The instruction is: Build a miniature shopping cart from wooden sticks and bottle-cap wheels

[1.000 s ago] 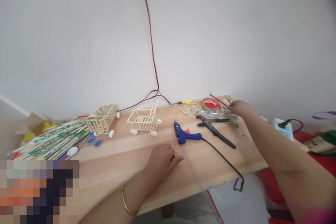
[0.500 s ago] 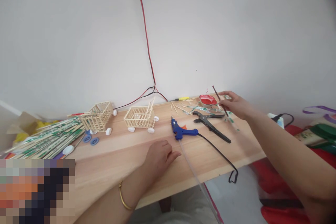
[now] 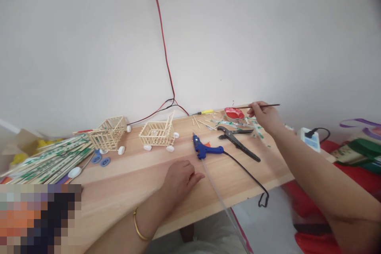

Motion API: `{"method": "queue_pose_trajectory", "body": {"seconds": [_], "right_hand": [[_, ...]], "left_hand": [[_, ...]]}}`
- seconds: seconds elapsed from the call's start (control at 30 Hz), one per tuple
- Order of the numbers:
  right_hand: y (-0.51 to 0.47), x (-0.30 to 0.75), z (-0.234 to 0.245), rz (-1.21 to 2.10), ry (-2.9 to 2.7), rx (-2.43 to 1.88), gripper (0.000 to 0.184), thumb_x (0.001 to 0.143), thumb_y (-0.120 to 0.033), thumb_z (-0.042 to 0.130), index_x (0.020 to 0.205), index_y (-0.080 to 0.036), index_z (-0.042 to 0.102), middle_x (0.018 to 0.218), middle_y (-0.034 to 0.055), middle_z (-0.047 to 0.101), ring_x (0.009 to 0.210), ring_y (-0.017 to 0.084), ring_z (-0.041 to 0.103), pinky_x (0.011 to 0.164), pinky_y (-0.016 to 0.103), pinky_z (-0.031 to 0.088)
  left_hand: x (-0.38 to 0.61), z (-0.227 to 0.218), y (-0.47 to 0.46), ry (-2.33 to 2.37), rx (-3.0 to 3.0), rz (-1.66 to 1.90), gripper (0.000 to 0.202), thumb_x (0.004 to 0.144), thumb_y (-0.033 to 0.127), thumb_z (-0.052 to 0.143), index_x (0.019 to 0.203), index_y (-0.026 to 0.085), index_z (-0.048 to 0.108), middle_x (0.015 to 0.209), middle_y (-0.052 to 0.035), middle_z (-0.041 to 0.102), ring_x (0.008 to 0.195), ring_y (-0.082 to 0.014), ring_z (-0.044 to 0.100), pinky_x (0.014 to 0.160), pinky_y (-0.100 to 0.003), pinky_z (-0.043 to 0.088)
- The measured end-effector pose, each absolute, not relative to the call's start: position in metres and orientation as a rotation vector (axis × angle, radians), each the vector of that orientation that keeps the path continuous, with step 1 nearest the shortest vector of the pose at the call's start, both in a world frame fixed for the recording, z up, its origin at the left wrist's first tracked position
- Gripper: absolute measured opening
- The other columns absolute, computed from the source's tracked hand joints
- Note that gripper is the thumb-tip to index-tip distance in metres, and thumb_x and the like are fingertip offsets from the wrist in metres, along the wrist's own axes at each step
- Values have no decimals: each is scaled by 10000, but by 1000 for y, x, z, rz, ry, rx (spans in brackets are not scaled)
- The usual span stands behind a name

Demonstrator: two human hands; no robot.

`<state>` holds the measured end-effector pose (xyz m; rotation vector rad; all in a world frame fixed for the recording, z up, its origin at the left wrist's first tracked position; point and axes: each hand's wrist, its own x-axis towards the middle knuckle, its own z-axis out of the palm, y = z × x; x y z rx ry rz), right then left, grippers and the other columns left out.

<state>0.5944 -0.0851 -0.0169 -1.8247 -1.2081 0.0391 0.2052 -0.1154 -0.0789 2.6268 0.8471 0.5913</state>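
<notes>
Head view: right hand (image 3: 263, 116) pinches a thin brush (image 3: 269, 105) by the red dish (image 3: 233, 113), apparently loading paint, which needs a steady tip; left hand (image 3: 180, 178) rests empty.

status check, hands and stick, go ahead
Right hand pinching thin dark stick, one end at red dish. Left hand flat on board, empty. Pliers, glue gun between hands.

Board (image 3: 133, 182), seen from its near edge. The left hand (image 3: 181, 176) lies on the near middle, with the glue gun (image 3: 206, 149) just behind it and the cutters (image 3: 238, 143) to the gun's right. The dish (image 3: 233, 113) is at the far edge, beside the right hand (image 3: 263, 115), which grips a thin rod (image 3: 272, 105). Left of the gun stand the right cart (image 3: 157, 133) and the left cart (image 3: 108, 132). The stick bundle (image 3: 50, 158) lies at the far left.
</notes>
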Motion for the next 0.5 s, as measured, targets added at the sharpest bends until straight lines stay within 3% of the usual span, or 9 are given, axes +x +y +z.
{"method": "queue_pose_trajectory", "body": {"seconds": [0.23, 0.4, 0.5], "right_hand": [[-68, 591, -23, -29, -1284, -2051, 359, 887, -439, 437, 691, -204, 623, 564, 43, 642, 617, 218, 628, 638, 304, 448], [-74, 590, -22, -99, -1249, -2012, 370, 914, -436, 385, 834, -204, 662, 678, 38, 667, 680, 203, 633, 670, 289, 448], [-77, 588, -22, -70, -1264, -2017, 327, 891, -408, 440, 844, -200, 688, 688, 42, 671, 726, 220, 643, 690, 297, 455]], "left_hand": [[205, -79, -116, 835, 2619, 594, 438, 930, 454, 482, 611, 159, 532, 654, -24, 586, 629, -140, 513, 582, -266, 303], [205, -80, -116, 829, 2614, 611, 439, 928, 465, 482, 616, 162, 542, 646, -24, 585, 617, -139, 506, 572, -265, 296], [205, -79, -116, 826, 2614, 604, 439, 926, 470, 484, 620, 161, 548, 650, -27, 589, 620, -141, 508, 572, -266, 295]]}}
